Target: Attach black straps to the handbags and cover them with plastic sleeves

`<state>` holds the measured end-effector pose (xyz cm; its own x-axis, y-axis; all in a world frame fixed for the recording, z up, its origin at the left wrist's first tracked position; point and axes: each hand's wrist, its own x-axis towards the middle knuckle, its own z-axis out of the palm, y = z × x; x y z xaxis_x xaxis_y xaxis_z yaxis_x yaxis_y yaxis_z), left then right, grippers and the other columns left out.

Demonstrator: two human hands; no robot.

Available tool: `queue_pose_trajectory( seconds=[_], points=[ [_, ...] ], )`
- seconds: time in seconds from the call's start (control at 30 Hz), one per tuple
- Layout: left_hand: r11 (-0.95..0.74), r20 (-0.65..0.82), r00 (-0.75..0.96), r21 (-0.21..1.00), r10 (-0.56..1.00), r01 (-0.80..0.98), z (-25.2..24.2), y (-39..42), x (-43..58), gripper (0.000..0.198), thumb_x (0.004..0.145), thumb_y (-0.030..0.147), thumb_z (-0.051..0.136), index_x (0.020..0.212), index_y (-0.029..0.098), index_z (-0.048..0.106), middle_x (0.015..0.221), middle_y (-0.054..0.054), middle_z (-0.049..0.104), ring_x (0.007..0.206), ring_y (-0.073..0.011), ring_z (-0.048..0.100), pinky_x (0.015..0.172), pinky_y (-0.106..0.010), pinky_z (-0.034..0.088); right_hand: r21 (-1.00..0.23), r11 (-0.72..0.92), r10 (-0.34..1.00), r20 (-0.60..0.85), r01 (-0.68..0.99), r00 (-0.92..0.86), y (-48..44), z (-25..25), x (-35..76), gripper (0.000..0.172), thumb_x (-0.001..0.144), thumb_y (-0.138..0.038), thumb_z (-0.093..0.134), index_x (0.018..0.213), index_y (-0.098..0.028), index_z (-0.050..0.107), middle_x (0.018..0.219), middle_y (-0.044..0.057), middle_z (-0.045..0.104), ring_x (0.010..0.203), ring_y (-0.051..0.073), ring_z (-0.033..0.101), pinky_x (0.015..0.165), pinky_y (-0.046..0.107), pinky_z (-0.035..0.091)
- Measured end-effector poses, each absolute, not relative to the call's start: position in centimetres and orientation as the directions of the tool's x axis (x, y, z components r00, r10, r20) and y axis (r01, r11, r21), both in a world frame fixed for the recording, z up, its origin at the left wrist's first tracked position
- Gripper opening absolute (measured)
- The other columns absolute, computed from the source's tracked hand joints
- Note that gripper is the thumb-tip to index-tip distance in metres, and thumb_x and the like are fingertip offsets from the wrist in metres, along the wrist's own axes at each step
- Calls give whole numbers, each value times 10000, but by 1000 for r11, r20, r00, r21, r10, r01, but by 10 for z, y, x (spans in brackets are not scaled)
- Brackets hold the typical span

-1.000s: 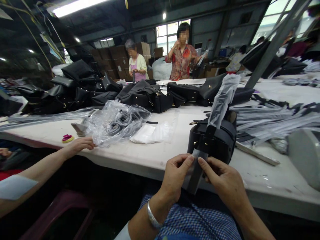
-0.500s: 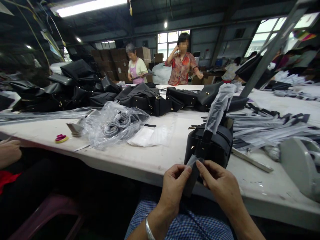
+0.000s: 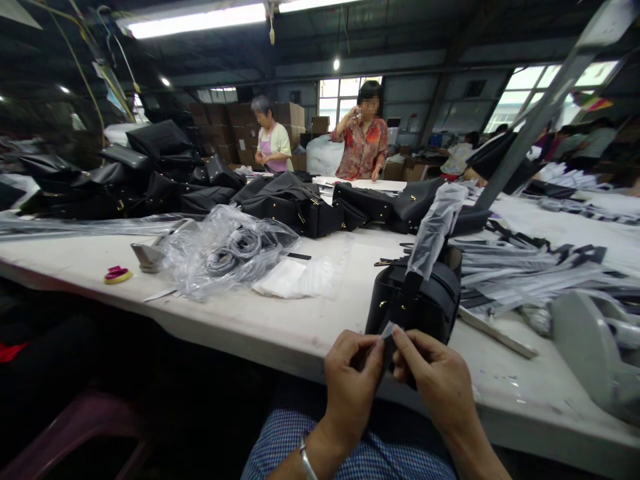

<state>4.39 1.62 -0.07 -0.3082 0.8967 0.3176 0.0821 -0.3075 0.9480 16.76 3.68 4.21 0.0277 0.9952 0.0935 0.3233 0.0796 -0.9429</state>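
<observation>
A black handbag [image 3: 430, 307] with gold studs stands at the table's front edge. Its strap [image 3: 411, 285] rises up behind, sleeved in clear plastic wrap [image 3: 434, 233]. In front of the bag, my left hand [image 3: 353, 377] pinches a piece of translucent plastic film [image 3: 388, 329] between thumb and fingers. From the other side my right hand [image 3: 440, 377] pinches the same film, its thumb close to my left fingertips. A dark strip runs down behind my left hand, mostly hidden by it.
Black bags [image 3: 285, 200] are heaped along the table. Rolled straps in a plastic bag [image 3: 235, 250] lie left, near a pink-and-yellow tape roll [image 3: 118, 275]. Wrapped straps [image 3: 530, 267], a metal bar [image 3: 497, 332] and a grey machine part [image 3: 585, 353] sit right. Two people stand opposite.
My hands have drawn slightly closer together on the film, and less of the dark strip shows. The view has shifted a little. Another person's hand at the left edge is gone.
</observation>
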Motion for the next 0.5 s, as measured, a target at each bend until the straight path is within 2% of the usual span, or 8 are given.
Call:
queue_pose_trajectory(
  seconds=[0.1, 0.17, 0.23, 0.33, 0.4, 0.5],
  points=[
    [-488, 586, -203, 785, 784, 382, -4, 13, 38, 180, 961, 239, 625, 1043, 217, 783, 746, -52, 652, 660, -156, 603, 617, -240, 486, -977, 56, 998, 61, 206, 18, 37, 42, 167, 478, 831, -585, 685, 575, -186, 626, 505, 11, 602, 448, 145, 582, 482, 234, 483],
    [-558, 674, -66, 659, 736, 504, -4, 11, 32, 278, 993, 195, 555, 1208, 216, 730, 768, -70, 675, 678, -164, 628, 622, -241, 497, -990, 49, 999, 48, 136, -7, 37, 42, 166, 478, 823, -576, 699, 565, -182, 622, 506, 14, 602, 455, 149, 588, 497, 241, 503],
    [-591, 708, 72, 523, 703, 614, 0, 9, 25, 330, 1005, 156, 510, 1283, 177, 686, 759, -87, 684, 670, -173, 632, 604, -248, 485, -994, 54, 998, 52, 100, -28, 35, 42, 166, 479, 842, -583, 675, 588, -179, 633, 529, 26, 621, 477, 161, 607, 515, 254, 522],
    [-603, 711, 222, 342, 668, 721, 7, 7, 15, 319, 1002, 131, 493, 1240, 110, 704, 712, -101, 680, 644, -188, 620, 571, -271, 458, -988, 91, 994, 83, 127, -67, 30, 44, 165, 473, 871, -603, 626, 660, -181, 662, 605, 49, 673, 537, 180, 647, 547, 263, 541],
    [-620, 701, 281, 287, 655, 730, 8, 7, 10, 328, 1005, 133, 484, 1256, 102, 693, 729, -112, 696, 661, -200, 632, 577, -279, 463, -972, 117, 992, 103, 206, -76, 27, 45, 164, 447, 845, -597, 664, 665, -189, 656, 613, 41, 679, 551, 179, 654, 533, 246, 529],
    [-655, 684, 329, 286, 651, 700, 2, 8, 6, 387, 1007, 137, 476, 1369, 134, 613, 805, -126, 729, 715, -213, 663, 623, -284, 491, -935, 129, 992, 123, 330, -40, 25, 46, 161, 449, 845, -577, 679, 611, -199, 614, 552, 17, 647, 526, 163, 634, 501, 224, 495]
  ],
)
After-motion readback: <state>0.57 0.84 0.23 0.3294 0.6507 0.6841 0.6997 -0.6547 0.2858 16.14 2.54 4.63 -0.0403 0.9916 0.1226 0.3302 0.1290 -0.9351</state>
